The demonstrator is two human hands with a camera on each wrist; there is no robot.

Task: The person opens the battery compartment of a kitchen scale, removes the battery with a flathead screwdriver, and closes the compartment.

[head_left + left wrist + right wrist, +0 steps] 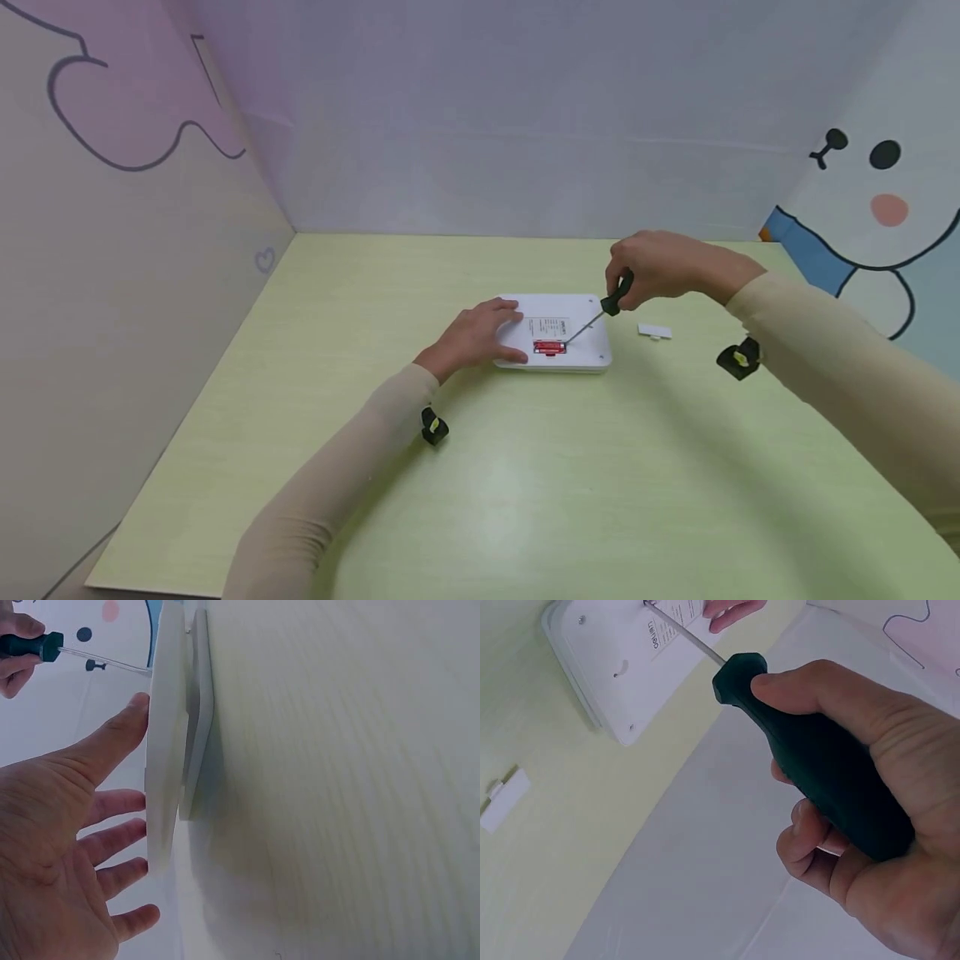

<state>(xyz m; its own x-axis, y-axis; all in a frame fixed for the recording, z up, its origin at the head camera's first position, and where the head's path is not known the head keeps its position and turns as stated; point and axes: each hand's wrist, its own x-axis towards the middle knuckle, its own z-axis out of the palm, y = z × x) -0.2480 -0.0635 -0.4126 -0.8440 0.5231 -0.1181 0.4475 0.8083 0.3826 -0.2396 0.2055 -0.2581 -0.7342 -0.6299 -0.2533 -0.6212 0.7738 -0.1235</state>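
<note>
A flat white device (587,358) lies with its back up on the table, a printed label (550,327) on it. Two red batteries (550,347) show in its small open compartment. My left hand (471,337) rests on the device's left end, thumb and fingers spread and fairly straight. My right hand (656,265) grips the dark green handle of a screwdriver (832,772), thumb laid along it. The thin metal shaft slants down left, its tip at the right end of the battery compartment in the head view.
A small white battery cover (655,332) with a tab lies on the table (495,500), right of the device. Behind stands a pale wall (480,125); printed side panels rise at left and right. Dark wrist cameras hang under both sleeves.
</note>
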